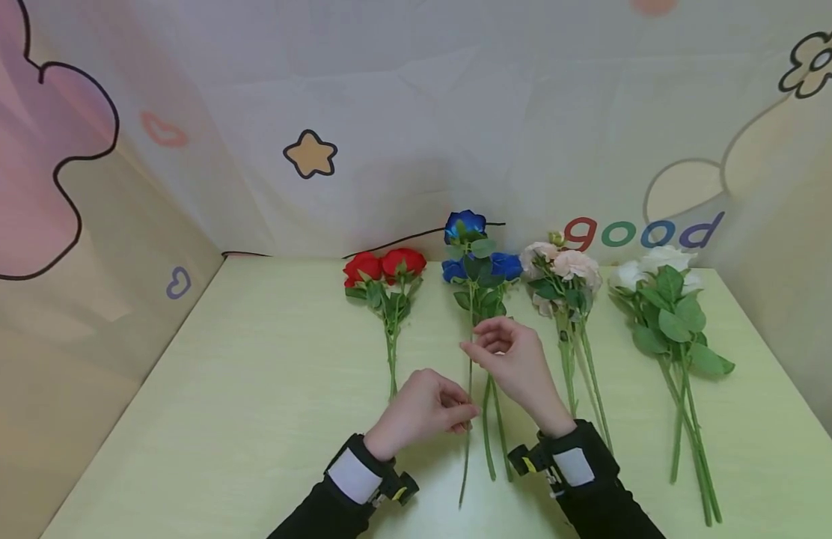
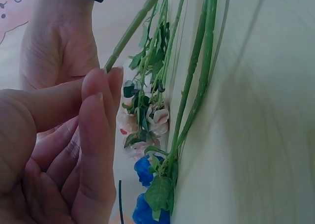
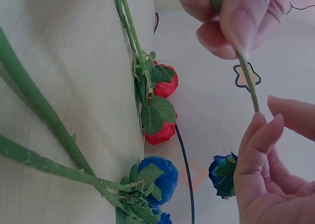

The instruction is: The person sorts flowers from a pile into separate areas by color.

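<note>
A single blue rose (image 1: 465, 226) is held up over the table, its long thin stem (image 3: 248, 83) pinched between the thumb and fingers of my left hand (image 1: 424, 410). Higher along that stem is my right hand (image 1: 518, 367). Its thumb and forefinger stand apart, with the fingertips (image 3: 261, 128) beside or touching the stem; the other fingers curve loosely. Behind and below, more blue roses (image 1: 506, 266) lie on the table, with green leaves and two bare stems (image 2: 199, 61) showing.
Red roses (image 1: 402, 263) lie to the left on the pale table (image 1: 254, 389). Pale pink flowers (image 1: 576, 268) and white roses (image 1: 668, 258) lie to the right, stems toward me. A printed cloth (image 1: 402, 112) hangs behind. Each wrist wears a strapped black camera (image 1: 399, 486).
</note>
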A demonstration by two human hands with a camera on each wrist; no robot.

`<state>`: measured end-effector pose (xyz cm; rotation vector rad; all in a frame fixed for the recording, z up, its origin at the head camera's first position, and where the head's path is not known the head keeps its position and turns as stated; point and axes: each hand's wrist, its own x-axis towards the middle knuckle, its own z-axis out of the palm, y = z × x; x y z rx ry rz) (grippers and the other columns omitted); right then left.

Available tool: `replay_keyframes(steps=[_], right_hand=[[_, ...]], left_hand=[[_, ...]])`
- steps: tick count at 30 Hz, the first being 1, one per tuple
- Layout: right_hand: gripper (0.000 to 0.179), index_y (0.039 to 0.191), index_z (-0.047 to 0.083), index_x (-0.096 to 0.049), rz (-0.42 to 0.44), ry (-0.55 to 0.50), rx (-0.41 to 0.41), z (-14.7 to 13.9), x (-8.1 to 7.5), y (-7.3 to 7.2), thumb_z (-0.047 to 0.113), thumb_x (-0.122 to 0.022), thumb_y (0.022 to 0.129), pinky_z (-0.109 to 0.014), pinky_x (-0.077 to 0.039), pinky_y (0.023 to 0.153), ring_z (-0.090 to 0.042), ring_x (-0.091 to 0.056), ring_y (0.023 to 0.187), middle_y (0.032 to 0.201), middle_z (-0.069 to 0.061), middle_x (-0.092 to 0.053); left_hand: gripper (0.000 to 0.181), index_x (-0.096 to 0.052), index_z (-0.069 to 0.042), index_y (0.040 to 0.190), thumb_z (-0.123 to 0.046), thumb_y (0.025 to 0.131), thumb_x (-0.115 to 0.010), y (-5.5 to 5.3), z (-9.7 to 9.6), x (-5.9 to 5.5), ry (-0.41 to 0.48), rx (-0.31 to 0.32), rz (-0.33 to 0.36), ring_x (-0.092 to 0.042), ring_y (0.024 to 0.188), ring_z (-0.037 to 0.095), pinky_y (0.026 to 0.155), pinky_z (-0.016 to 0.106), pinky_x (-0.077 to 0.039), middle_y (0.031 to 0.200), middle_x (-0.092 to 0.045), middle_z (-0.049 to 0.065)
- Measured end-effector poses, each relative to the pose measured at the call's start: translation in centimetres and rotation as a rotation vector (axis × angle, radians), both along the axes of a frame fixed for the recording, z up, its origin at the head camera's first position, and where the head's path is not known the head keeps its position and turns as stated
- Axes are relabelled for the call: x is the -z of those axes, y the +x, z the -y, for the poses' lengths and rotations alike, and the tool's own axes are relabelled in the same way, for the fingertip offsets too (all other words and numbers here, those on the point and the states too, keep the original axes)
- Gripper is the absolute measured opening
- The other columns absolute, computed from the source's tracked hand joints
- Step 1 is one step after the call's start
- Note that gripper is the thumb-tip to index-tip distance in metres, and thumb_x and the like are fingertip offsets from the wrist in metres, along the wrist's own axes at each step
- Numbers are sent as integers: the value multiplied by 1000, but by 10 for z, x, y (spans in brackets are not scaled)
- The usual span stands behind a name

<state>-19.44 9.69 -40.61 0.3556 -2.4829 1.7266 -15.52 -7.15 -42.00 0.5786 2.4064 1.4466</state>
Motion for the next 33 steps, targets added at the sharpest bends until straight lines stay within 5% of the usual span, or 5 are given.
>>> replay_keyframes(steps=[8, 16, 21, 26, 33], right_hand=[[31, 103, 2, -61, 38, 34, 22, 3, -3, 4, 19, -75, 81, -24, -48, 56, -21, -63, 73, 85, -11, -65], [24, 102, -6, -59, 27, 42, 33, 10, -35, 22, 6, -69, 84, -22, -46, 56, -29, -63, 73, 82, -17, -64], [21, 100, -7, -60, 21, 28, 37, 12, -40, 25, 3, -68, 84, -21, -47, 55, -32, -63, 71, 81, -20, -64], [20, 100, -8, -60, 6, 12, 28, 12, -38, 23, 2, -67, 84, -20, -49, 54, -30, -64, 67, 81, -21, -64], [15, 100, -3, -63, -39, -35, 4, 5, -8, 6, 7, -64, 88, -28, -54, 55, -22, -64, 62, 81, -17, -66]], left_hand=[[12, -75, -6, 80, -16, 85, -71, 3, -3, 0, -6, -24, -27, -65, 55, 15, 47, 18, -45, 61, -66, -4], [14, -75, -6, 79, -18, 85, -70, 1, -3, 1, -5, -25, -52, -65, 55, 16, 45, 18, -43, 59, -65, -6], [12, -74, -7, 79, -18, 84, -71, 1, -3, 2, 2, -30, -63, -64, 53, 12, 45, 19, -44, 59, -65, -7], [13, -74, -6, 79, -18, 84, -72, 1, -3, 2, 8, -40, -63, -64, 54, 13, 46, 19, -45, 59, -66, -6], [13, -73, -6, 79, -18, 84, -71, 2, -4, 2, 23, -44, -58, -64, 53, 9, 47, 20, -47, 61, -67, -5]])
